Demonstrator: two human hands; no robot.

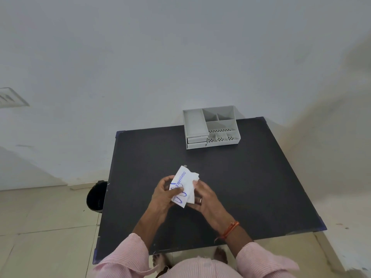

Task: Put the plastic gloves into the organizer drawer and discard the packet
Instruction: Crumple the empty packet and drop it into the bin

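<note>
Head view: both hands hold the packet (180, 184) above the near middle of the table (241, 187). The left hand (163, 194) clamps its left edge, thumb across the blue print. The right hand (202, 195) pinches white material at the packet's right side; whether that is the gloves or the packet's torn flap is hard to tell. Beyond the grip, at the far edge, stands the organizer (210, 126), drawers shut. Left of the grip, a bin (96, 195) is half hidden by the table. Tiled floor, plain wall.
</note>
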